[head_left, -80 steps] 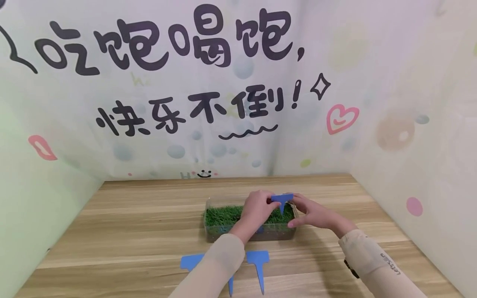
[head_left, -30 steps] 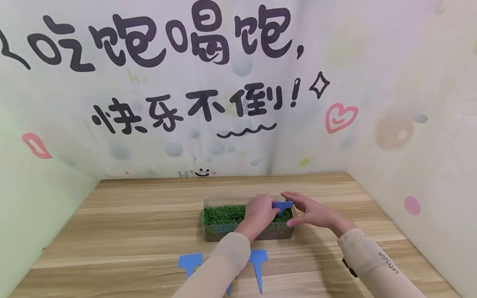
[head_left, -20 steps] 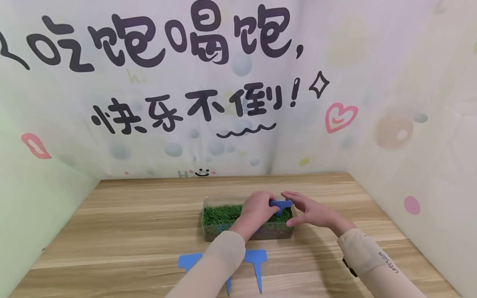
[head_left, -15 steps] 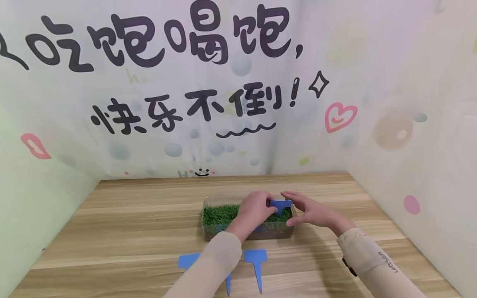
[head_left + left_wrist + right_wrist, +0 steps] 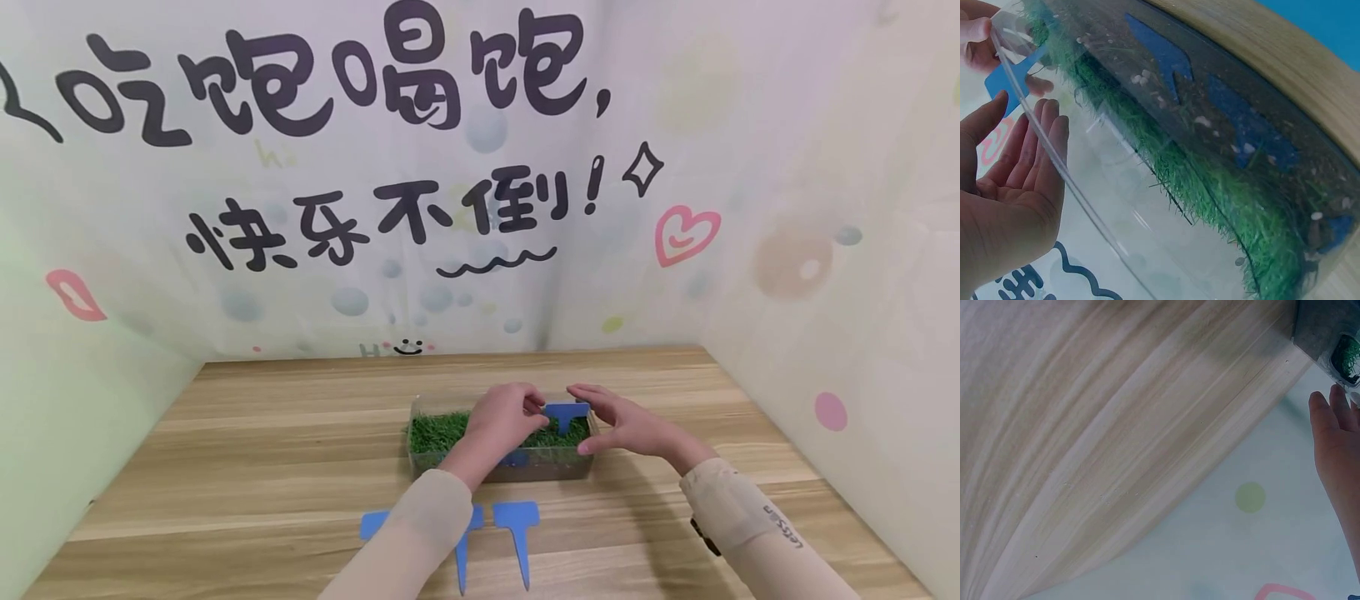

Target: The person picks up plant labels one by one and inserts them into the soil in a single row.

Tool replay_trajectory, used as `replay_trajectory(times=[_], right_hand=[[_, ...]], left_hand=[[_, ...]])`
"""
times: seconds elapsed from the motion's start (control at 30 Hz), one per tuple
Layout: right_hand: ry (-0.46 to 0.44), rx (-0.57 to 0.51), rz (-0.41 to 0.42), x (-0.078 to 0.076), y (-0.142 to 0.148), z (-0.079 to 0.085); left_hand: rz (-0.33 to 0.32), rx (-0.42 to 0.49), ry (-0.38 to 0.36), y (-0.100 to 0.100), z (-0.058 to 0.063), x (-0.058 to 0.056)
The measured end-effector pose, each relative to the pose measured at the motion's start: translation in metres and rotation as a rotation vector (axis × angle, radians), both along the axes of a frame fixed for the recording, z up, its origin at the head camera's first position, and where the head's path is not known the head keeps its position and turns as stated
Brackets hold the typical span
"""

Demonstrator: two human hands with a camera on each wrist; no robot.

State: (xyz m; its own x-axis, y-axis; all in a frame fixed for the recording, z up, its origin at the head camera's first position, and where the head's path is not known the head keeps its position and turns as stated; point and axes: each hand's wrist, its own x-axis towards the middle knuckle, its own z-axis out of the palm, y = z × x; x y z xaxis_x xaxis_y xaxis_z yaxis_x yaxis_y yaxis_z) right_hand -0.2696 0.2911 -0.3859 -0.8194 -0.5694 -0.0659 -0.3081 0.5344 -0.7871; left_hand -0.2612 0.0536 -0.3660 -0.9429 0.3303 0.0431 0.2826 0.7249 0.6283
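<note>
Near seven o'clock from the clear box (image 5: 551,469), the loose blue tags (image 5: 517,517) lie on the table (image 5: 262,483), probably light, thin, stiffish and a little slippery, best pinched by the broad head. The box looks rigid, likely weighted by its soil (image 5: 1200,103); its end walls seem good to steady. Toward its two o'clock corner the standing tag (image 5: 566,411) rises upright from the grass (image 5: 438,429); its slim stem might bend if forced. The left hand (image 5: 506,421), over the box, holds nothing, thumb and fingers loosely apart, thumb just beside that tag, contact unclear. The right hand (image 5: 626,429), at three o'clock, spreads wide around the box's end.
</note>
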Motion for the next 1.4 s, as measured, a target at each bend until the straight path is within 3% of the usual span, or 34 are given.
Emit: replay_trajectory(times=[0.37,1.4], right_hand=[[0.016,-0.003,0.007,-0.003,0.001,-0.003],[0.007,0.008,0.002,-0.001,0.000,-0.001]], left_hand=[[0.006,0.011,-0.005,-0.011,0.008,0.006],[0.011,0.062,-0.023,-0.038,0.012,0.020]])
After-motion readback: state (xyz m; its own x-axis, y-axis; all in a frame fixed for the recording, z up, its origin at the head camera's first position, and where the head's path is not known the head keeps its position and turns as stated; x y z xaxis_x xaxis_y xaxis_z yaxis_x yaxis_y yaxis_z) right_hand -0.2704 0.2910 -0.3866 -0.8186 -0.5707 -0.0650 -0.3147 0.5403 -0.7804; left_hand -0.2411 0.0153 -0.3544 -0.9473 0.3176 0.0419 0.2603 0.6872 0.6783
